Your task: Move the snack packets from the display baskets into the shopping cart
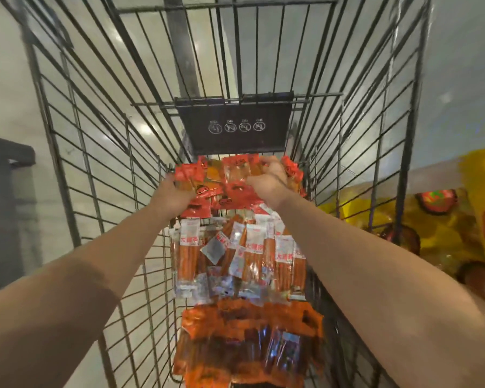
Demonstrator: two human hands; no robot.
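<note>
**Q:** What have you got hold of there?

**A:** A bundle of red snack packets point(230, 182), carried between both hands over the far end of the shopping cart point(101, 152); my left hand point(171, 196) cups the near-left edge with its fingers curled under the packets; my right hand point(269, 182) lies over the top right, fingers bent down into the pile, so both are clamped on the same load.

**Q:** And what is already in the cart?

**A:** Just below my grip, toward me, lie the clear sausage packets point(235, 256); nearer still, the orange packets point(247, 340); beyond my knuckles hangs the black warning plate point(233, 124) on the cart's far wall.

**Q:** How do you set this batch down well?

**A:** I judge the free spot to be straight under my hands, ahead of the clear packets; I should lower the bundle close to the wire floor before letting go, since loose packets slide; then part both hands together, outward, so none cling to my fingers or tip over the side toward the yellow bags point(443, 225) off to the right of my right wrist.
</note>
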